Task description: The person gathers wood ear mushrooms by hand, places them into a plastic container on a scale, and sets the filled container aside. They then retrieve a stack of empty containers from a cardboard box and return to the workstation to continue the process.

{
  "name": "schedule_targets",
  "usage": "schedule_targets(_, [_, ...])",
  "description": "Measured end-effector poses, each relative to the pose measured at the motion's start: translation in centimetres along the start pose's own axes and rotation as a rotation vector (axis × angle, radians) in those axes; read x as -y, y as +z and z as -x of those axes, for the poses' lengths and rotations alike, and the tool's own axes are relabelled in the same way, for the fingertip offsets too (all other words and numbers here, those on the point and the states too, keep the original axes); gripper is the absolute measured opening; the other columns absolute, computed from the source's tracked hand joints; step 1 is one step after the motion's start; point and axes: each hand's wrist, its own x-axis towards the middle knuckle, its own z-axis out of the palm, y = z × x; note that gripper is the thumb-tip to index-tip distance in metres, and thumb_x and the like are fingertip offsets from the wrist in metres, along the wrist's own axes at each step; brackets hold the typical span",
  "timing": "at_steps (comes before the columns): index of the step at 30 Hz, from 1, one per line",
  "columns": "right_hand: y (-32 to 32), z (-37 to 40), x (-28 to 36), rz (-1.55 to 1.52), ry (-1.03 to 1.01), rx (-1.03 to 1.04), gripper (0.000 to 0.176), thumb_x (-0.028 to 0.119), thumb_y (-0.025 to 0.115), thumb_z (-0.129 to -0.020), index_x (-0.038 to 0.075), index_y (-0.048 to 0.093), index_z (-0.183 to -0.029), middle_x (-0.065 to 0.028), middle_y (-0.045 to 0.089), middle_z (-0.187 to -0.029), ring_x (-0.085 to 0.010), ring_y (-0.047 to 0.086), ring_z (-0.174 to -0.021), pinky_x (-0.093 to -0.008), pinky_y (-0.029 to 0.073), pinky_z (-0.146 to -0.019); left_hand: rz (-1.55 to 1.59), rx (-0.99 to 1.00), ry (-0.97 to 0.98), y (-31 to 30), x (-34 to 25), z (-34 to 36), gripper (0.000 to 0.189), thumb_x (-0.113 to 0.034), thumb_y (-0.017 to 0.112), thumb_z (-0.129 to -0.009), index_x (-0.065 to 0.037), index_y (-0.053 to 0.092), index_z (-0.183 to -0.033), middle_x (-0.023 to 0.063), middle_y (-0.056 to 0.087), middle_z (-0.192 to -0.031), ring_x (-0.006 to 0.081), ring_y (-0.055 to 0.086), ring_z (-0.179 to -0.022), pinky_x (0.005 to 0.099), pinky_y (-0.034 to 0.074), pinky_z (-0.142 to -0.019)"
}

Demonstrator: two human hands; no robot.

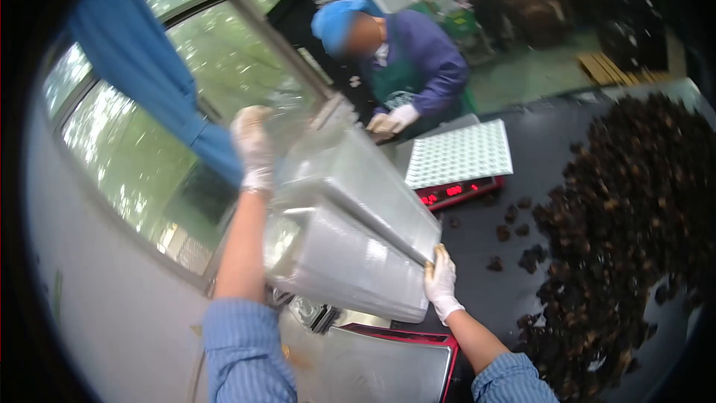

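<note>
Two blue sleeves [246, 351], yours, come up from the near edge. Between them a steel scale pan with a red rim [388, 366] sits at the near end of the bench [485, 283]. Just beyond it your right hand [441, 285], in a white glove, has its grip closed on the near right corner of the bundles of clear plastic bags [350, 231]. The bundles are lifted off the bench and tilted, running from that corner up and away to the left. Your left hand [253, 151], also gloved, holds their far left end with its grip wrapped over the top edge, close to the window [186, 104]. Right of the bundles a few dark pieces [514, 231] lie loose on the black bench, and farther right a big heap of dark dried pieces [634, 216] covers it. Beyond the bundles stands a second scale [459, 168] with a dimpled white top and a red lit readout. Farther still, a co-worker [406, 60] in a blue cap and green apron bends over the bench, white-gloved hands together just left of that scale. Far left, a blue curtain [134, 52] hangs at the window.
</note>
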Motion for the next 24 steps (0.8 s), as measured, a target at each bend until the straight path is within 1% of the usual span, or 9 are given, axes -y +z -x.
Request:
schedule_targets(3, [-0.2,-0.1,0.2,-0.023,0.019,0.032,0.047,0.012,0.052,-0.084,-0.003,0.041,-0.127,-0.0218,0.043,-0.132,-0.0363,0.043,-0.12,-0.0433,0.032,-0.101,-0.118,0.075,0.079,0.9,-0.8,0.5,0.023,-0.02,0.051,-0.091,-0.004,0.063,-0.08,0.0094,0.059,-0.077,0.024,0.054,-0.076,0.0337,0.042,-0.074])
schedule_targets(6, [0.1,-0.1,-0.5,-0.01,-0.011,0.027,0.046,0.011,0.051,-0.084,-0.004,0.041,-0.127,-0.023,0.042,-0.132,-0.0368,0.042,-0.121,-0.0431,0.032,-0.101,0.286,0.052,-0.306,0.6,-1.5,0.7,0.026,-0.022,0.047,-0.095,-0.002,0.064,-0.091,0.0087,0.062,-0.09,0.0211,0.057,-0.085,0.0313,0.042,-0.086])
schedule_targets(9, [0.0,-0.2,-0.4,-0.023,-0.004,0.039,0.046,0.012,0.049,-0.085,-0.005,0.04,-0.127,-0.0247,0.042,-0.131,-0.038,0.041,-0.121,-0.043,0.031,-0.102,0.313,0.123,-0.198,0.6,-0.3,0.8,0.029,-0.023,0.046,-0.096,-0.001,0.062,-0.104,0.0092,0.061,-0.107,0.0224,0.058,-0.096,0.0315,0.038,-0.097])
schedule_targets(13, [0.0,-0.4,-0.5,-0.014,-0.013,0.051,0.045,0.012,0.048,-0.086,-0.006,0.04,-0.127,-0.0249,0.043,-0.131,-0.0386,0.042,-0.121,-0.0434,0.032,-0.101,0.101,-0.101,0.039,0.6,-0.9,-0.2,0.031,-0.023,0.047,-0.096,-0.004,0.058,-0.117,0.0128,0.056,-0.121,0.025,0.051,-0.116,0.0338,0.034,-0.102])
schedule_targets(16, [-0.2,-0.3,-0.4,-0.018,-0.011,0.049,0.045,0.013,0.049,-0.086,-0.005,0.042,-0.126,-0.0247,0.043,-0.13,-0.0388,0.043,-0.12,-0.0437,0.033,-0.101,0.028,0.482,-0.144,2.0,0.9,1.7,0.038,-0.024,0.045,-0.096,-0.004,0.049,-0.128,0.016,0.046,-0.134,0.0254,0.04,-0.127,0.0354,0.03,-0.106])
schedule_targets(17, [-0.4,-0.3,0.1,0.0,-0.015,0.051,0.046,0.014,0.05,-0.085,-0.005,0.042,-0.126,-0.0245,0.044,-0.13,-0.0388,0.043,-0.119,-0.0437,0.034,-0.1,-0.146,0.907,0.043,3.0,5.3,3.9,0.05,-0.028,0.043,-0.095,-0.003,0.036,-0.138,0.0176,0.032,-0.144,0.0268,0.028,-0.135,0.0358,0.022,-0.11])
schedule_targets(19, [0.0,0.1,-0.1,0.024,0.005,0.001,0.046,0.016,0.054,-0.083,-0.003,0.045,-0.124,-0.0229,0.046,-0.128,-0.0387,0.046,-0.115,-0.0443,0.037,-0.097,-0.182,0.976,-0.175,2.4,1.0,3.5,0.057,-0.031,0.043,-0.095,-0.002,0.026,-0.142,0.0186,0.024,-0.147,0.0271,0.018,-0.139,0.0341,0.016,-0.112])
schedule_targets(22, [-1.1,-0.7,0.9,-0.074,0.033,0.001,0.045,0.019,0.059,-0.08,0.0,0.049,-0.119,-0.025,0.052,-0.117,-0.0419,0.054,-0.101,-0.0461,0.044,-0.088,-0.149,1.005,-0.28,2.2,-0.4,3.1,0.057,-0.028,0.042,-0.095,-0.004,0.023,-0.143,0.0165,0.021,-0.148,0.0272,0.016,-0.139,0.0324,0.014,-0.112])
schedule_targets(24, [-0.9,-0.9,0.6,-0.157,0.069,0.029,0.045,0.026,0.054,-0.083,0.001,0.049,-0.12,-0.0234,0.055,-0.114,-0.0406,0.056,-0.101,-0.0443,0.045,-0.088,-0.02,1.087,-0.133,1.7,1.7,2.6,0.055,-0.026,0.04,-0.097,-0.005,0.022,-0.144,0.0148,0.015,-0.151,0.0264,0.011,-0.14,0.0347,0.013,-0.113])
